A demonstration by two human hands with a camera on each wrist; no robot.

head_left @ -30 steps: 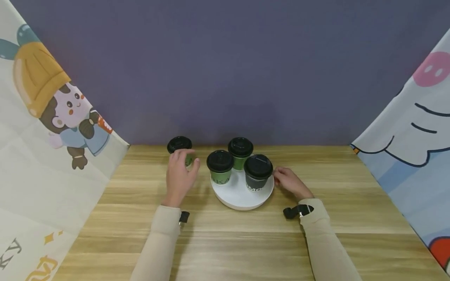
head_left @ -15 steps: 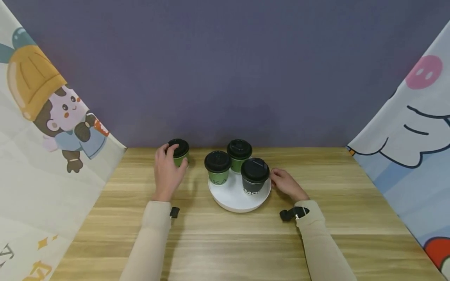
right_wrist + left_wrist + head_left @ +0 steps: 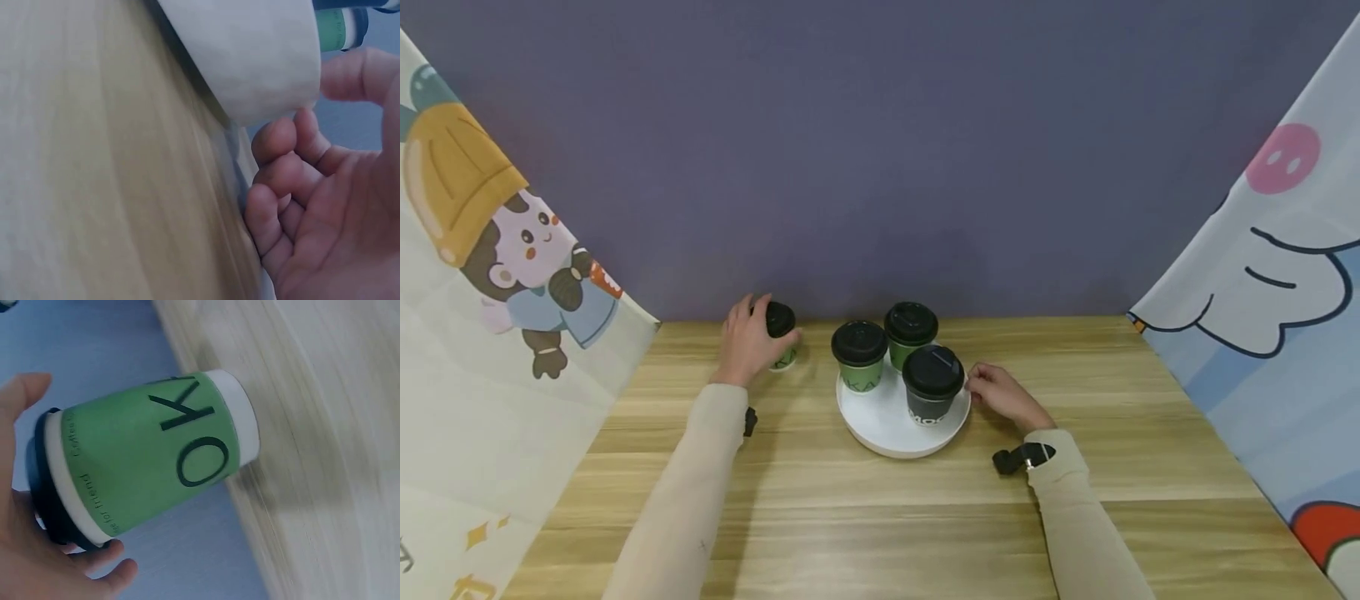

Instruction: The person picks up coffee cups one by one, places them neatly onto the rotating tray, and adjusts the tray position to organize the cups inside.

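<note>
My left hand [image 3: 748, 340] curves round the black lid of a green paper cup [image 3: 150, 456] at the table's back left. The thumb lies on the cup's right side, the fingers on its far left. The cup is upright. My right hand [image 3: 1000, 392] pinches the rim of a round white tray [image 3: 880, 429], thumb and forefinger at its edge, other fingers curled below. On the tray stand a green cup [image 3: 860, 375] at left, another green cup [image 3: 901, 357] behind, and a dark grey cup [image 3: 928, 404] at front right, all with black lids.
The wooden table [image 3: 865, 533] runs back to a grey-blue wall [image 3: 880, 150]. Printed cartoon cloths hang at the left [image 3: 460, 417] and right [image 3: 1300, 375]. A black camera strap [image 3: 1024, 457] sits at the right wrist.
My left hand has moved left and back, closing round the lone cup's lid. The tray has turned slightly: its dark cup came forward and left. My right hand stays at the rim.
</note>
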